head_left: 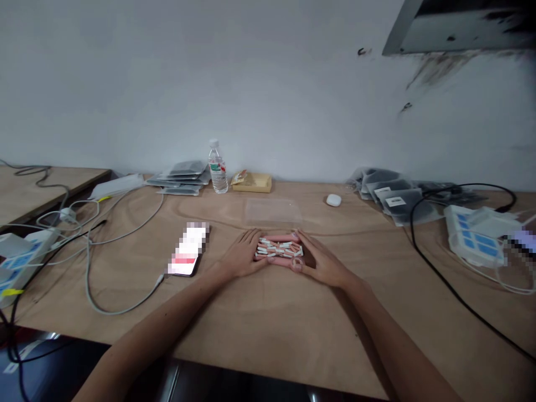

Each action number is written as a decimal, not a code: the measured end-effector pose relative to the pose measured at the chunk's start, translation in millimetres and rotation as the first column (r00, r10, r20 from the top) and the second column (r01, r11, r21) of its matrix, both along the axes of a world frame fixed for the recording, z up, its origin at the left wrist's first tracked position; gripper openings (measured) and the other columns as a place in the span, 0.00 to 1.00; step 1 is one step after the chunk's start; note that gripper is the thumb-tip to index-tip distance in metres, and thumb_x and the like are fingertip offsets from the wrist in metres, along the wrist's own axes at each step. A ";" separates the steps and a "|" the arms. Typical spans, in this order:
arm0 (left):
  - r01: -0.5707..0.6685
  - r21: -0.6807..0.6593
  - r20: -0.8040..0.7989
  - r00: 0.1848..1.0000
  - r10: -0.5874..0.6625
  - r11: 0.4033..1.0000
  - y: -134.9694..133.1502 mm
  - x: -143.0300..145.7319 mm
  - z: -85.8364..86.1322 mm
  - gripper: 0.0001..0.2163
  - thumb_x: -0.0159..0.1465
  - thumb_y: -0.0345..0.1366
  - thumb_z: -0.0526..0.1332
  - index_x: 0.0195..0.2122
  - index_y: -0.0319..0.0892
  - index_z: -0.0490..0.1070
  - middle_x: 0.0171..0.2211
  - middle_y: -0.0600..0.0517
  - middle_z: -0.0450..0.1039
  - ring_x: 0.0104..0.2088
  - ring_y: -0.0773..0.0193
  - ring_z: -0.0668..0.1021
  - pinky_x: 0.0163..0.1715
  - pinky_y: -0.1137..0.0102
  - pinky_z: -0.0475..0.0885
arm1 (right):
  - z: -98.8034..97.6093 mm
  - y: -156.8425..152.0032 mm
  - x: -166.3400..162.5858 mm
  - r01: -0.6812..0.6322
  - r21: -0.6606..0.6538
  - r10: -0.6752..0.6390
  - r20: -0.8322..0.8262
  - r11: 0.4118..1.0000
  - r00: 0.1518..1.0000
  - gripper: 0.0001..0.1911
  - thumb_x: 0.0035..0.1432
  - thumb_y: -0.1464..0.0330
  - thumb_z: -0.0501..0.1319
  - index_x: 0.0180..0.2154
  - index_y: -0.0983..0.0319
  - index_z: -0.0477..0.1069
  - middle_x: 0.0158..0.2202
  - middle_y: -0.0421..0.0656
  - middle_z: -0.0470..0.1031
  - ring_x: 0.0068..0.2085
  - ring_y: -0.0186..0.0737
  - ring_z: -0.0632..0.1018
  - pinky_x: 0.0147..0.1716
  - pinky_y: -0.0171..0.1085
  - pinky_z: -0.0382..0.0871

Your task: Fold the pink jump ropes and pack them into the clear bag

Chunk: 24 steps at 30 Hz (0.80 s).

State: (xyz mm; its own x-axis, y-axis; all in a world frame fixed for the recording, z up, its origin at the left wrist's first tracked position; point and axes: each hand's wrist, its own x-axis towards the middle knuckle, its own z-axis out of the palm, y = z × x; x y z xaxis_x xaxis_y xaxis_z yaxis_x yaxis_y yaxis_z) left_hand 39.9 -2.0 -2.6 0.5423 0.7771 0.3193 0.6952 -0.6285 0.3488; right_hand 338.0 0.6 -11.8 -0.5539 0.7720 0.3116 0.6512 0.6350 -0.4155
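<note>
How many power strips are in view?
2. The left strip is cut off by the picture's left edge; the right strip lies beside the grey packets. Others may be hidden.

straight ahead at twelve o'clock i face a pale wall (pixel 251 72), greyish in dim, even light. high toward one o'clock i see a grey-edged fixture (pixel 464 33), with a brownish stain (pixel 438 67) beneath it. my wood-toned table (pixel 268 335) reaches toward the wall; at ten o'clock i see another table (pixel 37 192).
</note>
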 end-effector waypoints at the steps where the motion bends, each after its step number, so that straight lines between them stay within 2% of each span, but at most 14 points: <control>1: -0.003 -0.002 -0.002 1.000 0.003 1.000 0.2 0.1 -0.8 0.33 0.67 0.56 0.57 0.64 0.37 0.57 0.64 0.35 0.63 0.65 0.45 0.66 0.65 0.51 0.61 | 1.0 -0.5 0.0 -0.004 0.000 0.004 0.001 1.000 1.000 0.47 0.63 0.49 0.60 0.73 0.59 0.42 0.71 0.56 0.54 0.69 0.60 0.62 0.64 0.60 0.61; 6: -0.026 -0.017 -0.028 0.999 0.026 1.000 1.2 -0.2 -4.7 0.39 0.62 0.59 0.61 0.63 0.31 0.59 0.65 0.31 0.61 0.67 0.41 0.64 0.65 0.51 0.60 | 0.6 -0.7 -0.7 -0.010 0.014 0.010 -0.034 1.000 0.999 0.45 0.63 0.50 0.61 0.73 0.57 0.45 0.71 0.54 0.56 0.69 0.59 0.63 0.64 0.60 0.61; 10: -0.052 -0.013 -0.072 0.996 0.051 0.999 0.8 2.6 4.1 0.40 0.60 0.58 0.63 0.64 0.33 0.58 0.66 0.32 0.60 0.67 0.40 0.62 0.65 0.50 0.59 | -2.2 1.0 -0.6 0.003 0.025 -0.001 -0.077 1.000 0.997 0.42 0.62 0.51 0.63 0.71 0.56 0.52 0.70 0.53 0.59 0.67 0.59 0.65 0.63 0.60 0.63; 13: -0.035 0.006 -0.097 0.995 0.036 0.999 -1.3 13.2 17.0 0.38 0.59 0.55 0.65 0.64 0.37 0.59 0.67 0.36 0.59 0.67 0.41 0.62 0.65 0.51 0.58 | -2.6 1.8 -1.4 0.002 0.030 0.001 -0.098 1.000 0.995 0.40 0.61 0.53 0.64 0.69 0.57 0.56 0.69 0.54 0.61 0.67 0.58 0.66 0.63 0.59 0.63; 16: 0.035 0.016 -0.087 0.996 -0.033 0.999 -4.4 29.3 24.4 0.35 0.59 0.52 0.67 0.62 0.39 0.61 0.63 0.38 0.65 0.63 0.43 0.67 0.63 0.52 0.61 | -1.3 1.6 -2.9 -0.003 0.030 0.007 -0.127 1.000 0.992 0.39 0.60 0.53 0.65 0.68 0.58 0.59 0.68 0.55 0.62 0.66 0.59 0.67 0.62 0.60 0.64; 20: 0.019 0.019 -0.078 0.997 -0.017 1.000 -6.3 41.9 20.5 0.27 0.62 0.49 0.66 0.57 0.39 0.66 0.56 0.40 0.71 0.56 0.45 0.72 0.58 0.54 0.65 | 1.4 0.6 -4.4 -0.016 0.006 0.017 -0.181 1.000 0.983 0.38 0.60 0.54 0.66 0.67 0.58 0.62 0.66 0.55 0.65 0.64 0.60 0.69 0.61 0.60 0.64; 24: 0.007 -0.025 -0.052 0.999 -0.009 1.000 -3.7 39.2 15.3 0.26 0.63 0.49 0.66 0.58 0.42 0.66 0.55 0.43 0.72 0.53 0.47 0.74 0.54 0.56 0.67 | 5.5 -0.9 -6.7 -0.037 -0.054 0.020 -0.287 0.998 0.958 0.33 0.62 0.54 0.64 0.64 0.57 0.65 0.64 0.54 0.68 0.63 0.59 0.70 0.61 0.60 0.64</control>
State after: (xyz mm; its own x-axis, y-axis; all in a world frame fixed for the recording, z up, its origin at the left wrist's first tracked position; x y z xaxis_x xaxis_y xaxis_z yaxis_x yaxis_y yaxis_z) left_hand 79.1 -5.7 12.8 0.5638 0.7800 0.2714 0.7078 -0.6257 0.3278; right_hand 331.3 -0.3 -6.3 -0.4704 0.7786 0.4152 0.4814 0.6208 -0.6188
